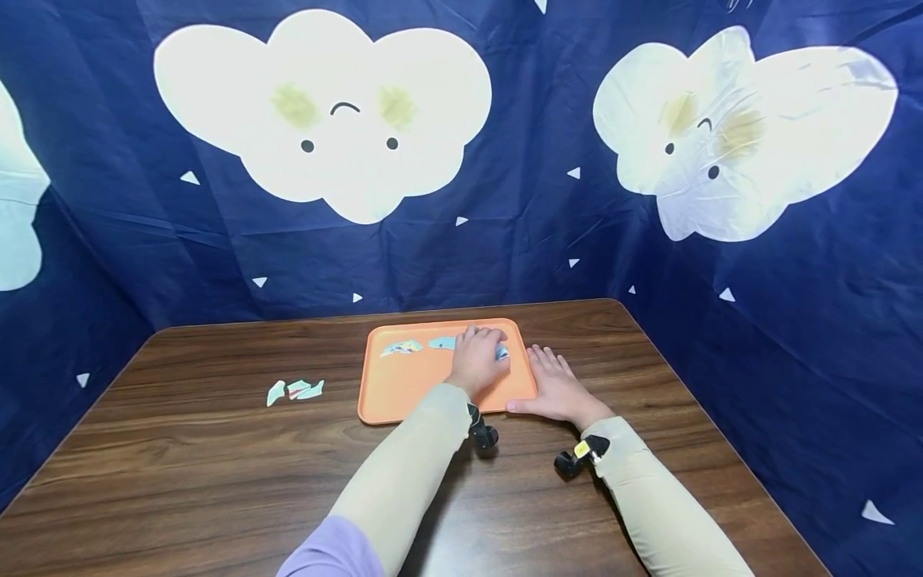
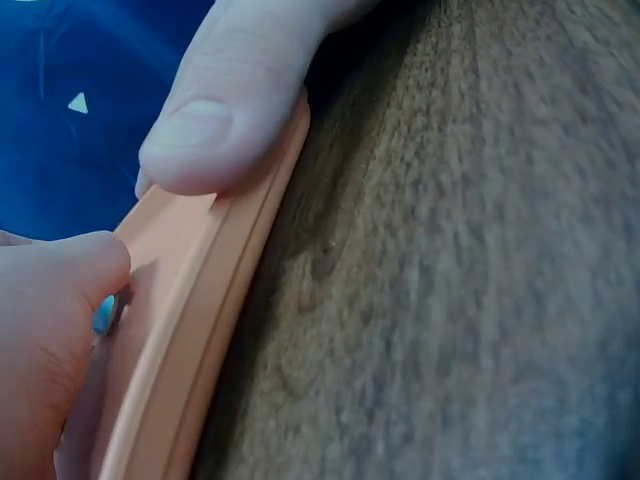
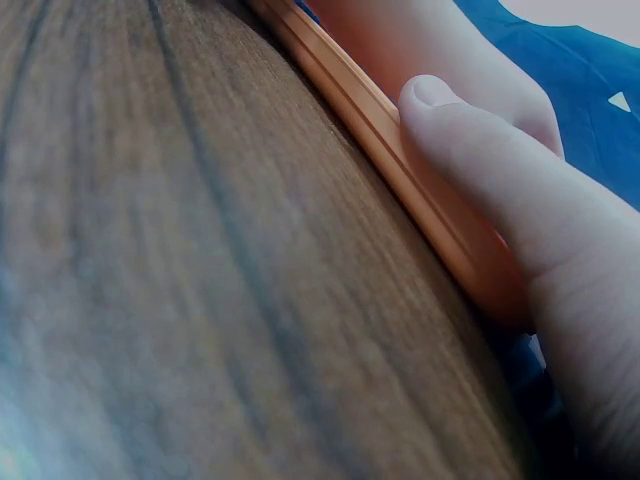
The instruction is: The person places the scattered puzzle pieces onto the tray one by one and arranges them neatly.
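Observation:
My left hand (image 1: 476, 361) reaches over the right part of an orange tray (image 1: 404, 393), its fingers bent downward. A blue printed piece (image 1: 502, 351) shows between its fingers and thumb; whether they pinch it or only touch it is hidden. In the left wrist view a bit of blue (image 2: 104, 314) shows by the left thumb (image 2: 95, 265). On the tray's front right corner rests my right hand (image 1: 555, 389), fingers stretched along the side and thumb (image 3: 435, 100) against the front rim. Farther left in the tray lie a light-blue piece (image 1: 441, 343) and a multicoloured piece (image 1: 401, 348).
Several pale, irregular pieces (image 1: 297, 391) lie on the brown wooden table (image 1: 216, 481), left of the tray. A dark blue curtain (image 1: 505, 264) with white clouds hangs behind the table and along its sides.

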The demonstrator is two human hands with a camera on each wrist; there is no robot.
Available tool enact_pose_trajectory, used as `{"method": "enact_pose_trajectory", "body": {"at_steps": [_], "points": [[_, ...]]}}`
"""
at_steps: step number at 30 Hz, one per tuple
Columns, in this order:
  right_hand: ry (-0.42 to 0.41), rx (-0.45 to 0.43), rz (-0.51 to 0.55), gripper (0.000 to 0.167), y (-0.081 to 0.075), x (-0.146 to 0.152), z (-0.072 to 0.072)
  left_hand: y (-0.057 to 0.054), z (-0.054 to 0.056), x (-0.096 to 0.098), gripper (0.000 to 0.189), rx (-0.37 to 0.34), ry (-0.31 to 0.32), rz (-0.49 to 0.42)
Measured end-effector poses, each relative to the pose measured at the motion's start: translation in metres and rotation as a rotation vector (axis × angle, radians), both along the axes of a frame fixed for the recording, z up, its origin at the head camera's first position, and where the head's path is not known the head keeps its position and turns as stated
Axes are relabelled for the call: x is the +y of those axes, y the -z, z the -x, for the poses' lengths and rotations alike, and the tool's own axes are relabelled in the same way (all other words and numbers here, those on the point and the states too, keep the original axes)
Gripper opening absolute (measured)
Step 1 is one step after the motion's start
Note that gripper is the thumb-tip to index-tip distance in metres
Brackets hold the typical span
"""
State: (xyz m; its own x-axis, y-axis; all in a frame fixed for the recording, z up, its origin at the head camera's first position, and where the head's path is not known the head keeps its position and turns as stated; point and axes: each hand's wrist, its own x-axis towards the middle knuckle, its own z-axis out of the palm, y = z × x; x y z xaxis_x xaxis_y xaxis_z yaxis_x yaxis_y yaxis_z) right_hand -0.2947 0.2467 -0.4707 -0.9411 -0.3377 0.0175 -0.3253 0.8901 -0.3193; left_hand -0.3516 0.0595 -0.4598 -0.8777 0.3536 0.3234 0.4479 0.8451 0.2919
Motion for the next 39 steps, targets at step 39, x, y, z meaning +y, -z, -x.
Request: {"method": "enact_pose_trajectory", "body": {"at_steps": [39], "points": [[-0.001, -0.018, 0.014, 0.125, -0.001, -0.001, 0.001, -0.029, -0.018, -0.047, 0.046, -0.009, 0.032, -0.176]]}}
